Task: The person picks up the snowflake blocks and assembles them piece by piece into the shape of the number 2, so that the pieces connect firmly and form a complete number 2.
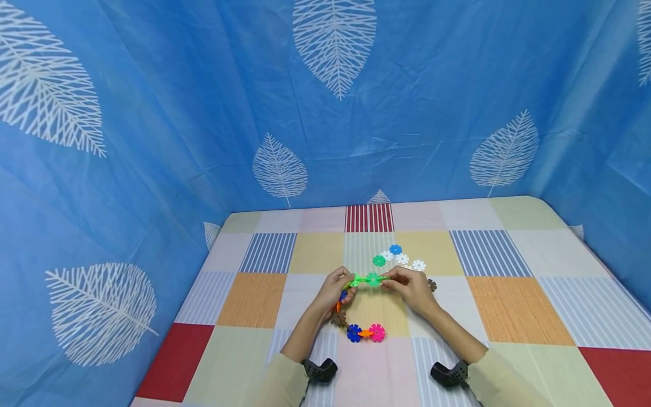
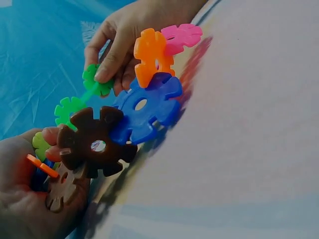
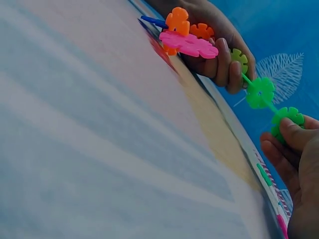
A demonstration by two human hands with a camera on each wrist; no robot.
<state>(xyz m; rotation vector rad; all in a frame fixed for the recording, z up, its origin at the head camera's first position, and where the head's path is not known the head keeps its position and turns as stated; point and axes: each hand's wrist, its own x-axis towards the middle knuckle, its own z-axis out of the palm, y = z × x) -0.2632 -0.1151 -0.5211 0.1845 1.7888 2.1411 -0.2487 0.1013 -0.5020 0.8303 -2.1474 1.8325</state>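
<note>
A chain of interlocking flower-shaped plastic discs curves between and below the hands. My left hand (image 1: pixel 330 293) grips it near a yellow-green disc (image 2: pixel 41 145), its fingers curled round that stretch. My right hand (image 1: pixel 416 289) pinches the bright green disc (image 3: pixel 289 117) at the chain's right end between thumb and fingers. Another green disc (image 3: pixel 260 92) spans the gap between the hands. From the left hand the chain runs down through brown discs (image 2: pixel 75 133), a dark blue disc (image 2: pixel 159 107) and an orange disc (image 2: pixel 147 47) to a pink disc (image 1: pixel 377 332) at its other end.
Beyond the hands lie loose discs: a blue one (image 1: pixel 395 249), a green one (image 1: pixel 378 260) and several white ones (image 1: pixel 419 265). A brown disc (image 1: pixel 432 285) shows beside the right hand. A patchwork cloth (image 1: pixel 513 311) covers the table; blue leaf-patterned curtains (image 1: pixel 203 113) enclose it.
</note>
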